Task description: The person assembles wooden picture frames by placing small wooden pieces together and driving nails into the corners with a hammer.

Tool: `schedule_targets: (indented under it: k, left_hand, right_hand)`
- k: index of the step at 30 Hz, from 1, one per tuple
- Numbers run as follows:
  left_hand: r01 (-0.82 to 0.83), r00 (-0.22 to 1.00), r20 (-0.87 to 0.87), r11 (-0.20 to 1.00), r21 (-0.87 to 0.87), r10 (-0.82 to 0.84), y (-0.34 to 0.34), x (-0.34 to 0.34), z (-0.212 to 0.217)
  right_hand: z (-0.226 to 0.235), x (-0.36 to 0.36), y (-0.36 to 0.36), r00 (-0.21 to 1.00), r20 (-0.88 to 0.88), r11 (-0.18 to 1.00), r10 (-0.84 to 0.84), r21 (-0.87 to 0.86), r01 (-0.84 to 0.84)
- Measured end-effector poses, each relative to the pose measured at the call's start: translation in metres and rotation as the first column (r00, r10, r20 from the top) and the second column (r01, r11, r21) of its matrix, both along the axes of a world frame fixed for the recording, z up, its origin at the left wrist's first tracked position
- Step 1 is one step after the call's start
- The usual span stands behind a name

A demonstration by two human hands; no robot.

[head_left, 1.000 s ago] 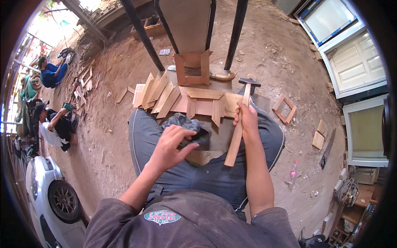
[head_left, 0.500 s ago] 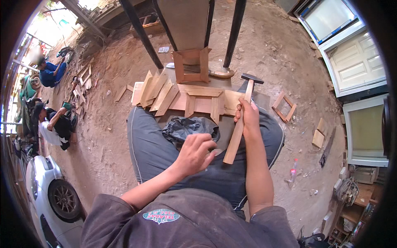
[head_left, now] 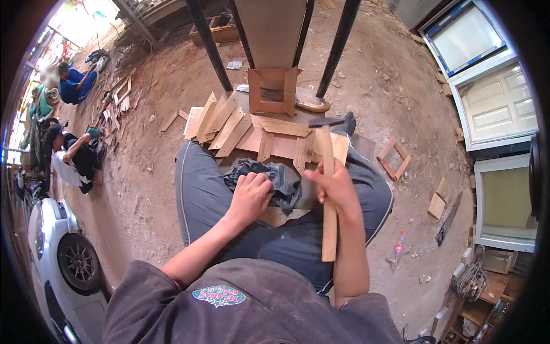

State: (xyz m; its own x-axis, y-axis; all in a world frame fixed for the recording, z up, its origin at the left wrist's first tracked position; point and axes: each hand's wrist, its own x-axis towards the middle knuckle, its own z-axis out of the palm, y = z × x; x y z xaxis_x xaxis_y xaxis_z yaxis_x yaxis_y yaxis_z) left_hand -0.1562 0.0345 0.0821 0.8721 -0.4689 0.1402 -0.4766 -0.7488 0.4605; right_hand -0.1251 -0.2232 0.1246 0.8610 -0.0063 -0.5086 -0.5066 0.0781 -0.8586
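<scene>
My right hand (head_left: 338,186) is wrapped round the wooden handle of a hammer (head_left: 329,232), its thumb sticking out to the left. The dark hammer head points away from me, over the right end of the boards. My left hand (head_left: 251,198) has its fingers curled into a crumpled black plastic bag (head_left: 285,186) between my thighs; its fingertips are partly hidden. Just beyond the bag, a three-sided wooden frame piece (head_left: 281,133) lies on a plank (head_left: 249,140). Several mitred wood strips (head_left: 234,135) are fanned out at the left. A joined square frame (head_left: 272,108) stands behind them.
A stool or chair with black legs (head_left: 337,49) stands ahead. On the dirt floor at right lie a small wooden frame (head_left: 393,159), a handsaw (head_left: 448,221) and a plastic bottle (head_left: 399,246). Two people (head_left: 74,83) sit at far left, above a parked car (head_left: 63,252).
My left hand has moved left and forward onto the bag, which has changed shape. My right hand has come nearer and slightly left with the hammer, now more upright in view.
</scene>
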Motion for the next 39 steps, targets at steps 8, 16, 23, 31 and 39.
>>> schedule_targets:
  k: [8, 16, 23, 31, 39]
  left_hand:
    - [-0.109, 0.994, -0.039, 0.958, -0.264, 0.102, 0.002, 0.021, 0.006]
    - [-0.245, 0.958, 0.103, 0.949, -0.198, 0.269, 0.030, 0.049, 0.024]
    - [-0.082, 0.962, -0.254, 0.778, -0.623, -0.102, -0.001, 0.006, 0.041]
    - [-0.283, 0.929, -0.357, 0.815, -0.506, 0.101, -0.036, 0.020, -0.028]
    - [-0.100, 0.953, -0.292, 0.993, -0.062, 0.078, -0.035, 0.024, -0.075]
  right_hand:
    - [-0.012, -0.024, 0.032, 0.990, -0.098, 0.945, 0.101, -0.301, -0.126]
    - [-0.015, -0.024, 0.027, 0.998, -0.017, 0.969, 0.061, -0.237, -0.063]
    - [-0.024, -0.021, 0.024, 0.999, -0.002, 0.979, 0.044, -0.201, -0.044]
    - [-0.019, -0.020, 0.021, 0.999, -0.001, 0.983, 0.045, -0.176, -0.044]
    - [-0.022, -0.020, 0.017, 0.995, -0.036, 0.978, 0.095, -0.180, -0.100]
